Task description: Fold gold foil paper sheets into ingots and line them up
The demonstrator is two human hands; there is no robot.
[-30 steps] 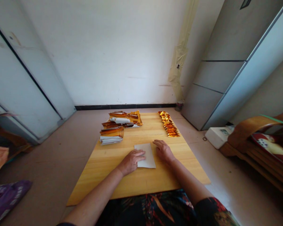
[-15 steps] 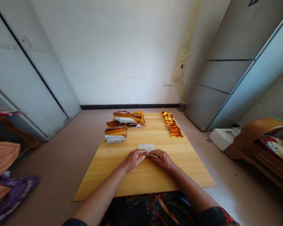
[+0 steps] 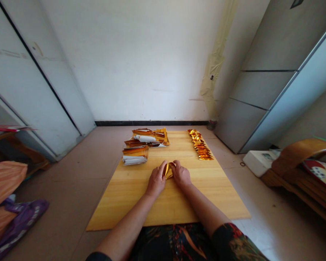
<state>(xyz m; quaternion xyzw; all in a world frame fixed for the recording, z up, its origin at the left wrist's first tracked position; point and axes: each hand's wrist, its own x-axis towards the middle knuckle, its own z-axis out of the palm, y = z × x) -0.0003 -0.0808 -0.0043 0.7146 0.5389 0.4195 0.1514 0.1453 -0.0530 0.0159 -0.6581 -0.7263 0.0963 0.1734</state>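
Observation:
A folded piece of gold foil paper (image 3: 168, 171) stands over the middle of the wooden board, held between my two hands. My left hand (image 3: 157, 178) grips its left side, fingers bent around the edge. On the opposite side my right hand (image 3: 181, 174) pinches the paper with thumb and fingers. Both hands hide parts of the sheet. Beyond my left hand lie stacks of flat gold and white paper sheets (image 3: 136, 152). Past my right hand, a row of shiny folded gold foil pieces (image 3: 202, 150) runs along the board's right edge.
The wooden board (image 3: 119, 203) is low and ends close to my lap. A grey fridge (image 3: 260, 83) and a white box (image 3: 256, 163) stand to the right, beside a wooden bench (image 3: 293, 174). Orange and purple bags (image 3: 21, 221) lie at the left.
The paper showed its white side flat on the board; now its gold side shows, raised and folded between my hands. Both hands have turned more upright around it.

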